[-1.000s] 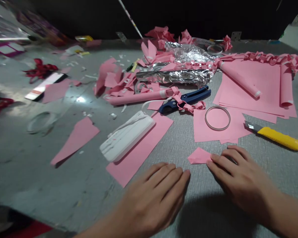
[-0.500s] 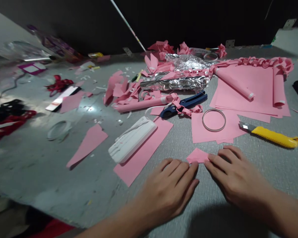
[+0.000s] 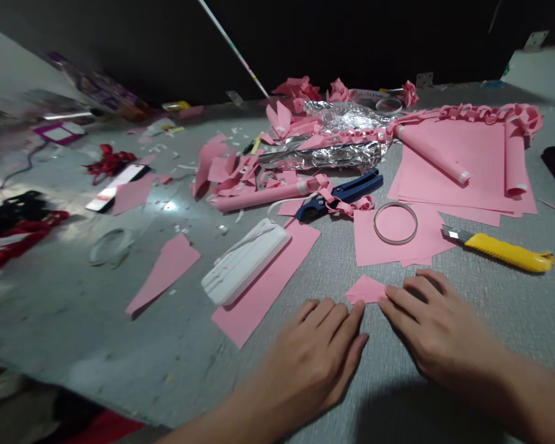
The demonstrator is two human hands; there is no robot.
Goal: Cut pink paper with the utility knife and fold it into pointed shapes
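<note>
Your left hand (image 3: 314,354), flat with fingers together, has slid up beside the seemingly folded pink paper scrap (image 3: 364,290) your spread right hand (image 3: 437,327) pins.

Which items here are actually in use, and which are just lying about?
In use: small pink paper piece, held down by right hand; left hand beside it.
Lying about: yellow utility knife, tape ring, blue-handled tool, white case, foil.

Grey table (image 3: 328,259), cluttered: small pink piece (image 3: 365,288) near the front, yellow utility knife (image 3: 499,251), blue cutter (image 3: 340,192), white case (image 3: 245,262), pink triangle (image 3: 164,271), phone (image 3: 115,186). Farther back lie crumpled foil (image 3: 333,154), a stack of pink sheets (image 3: 472,148) and paper scraps (image 3: 226,163)
</note>
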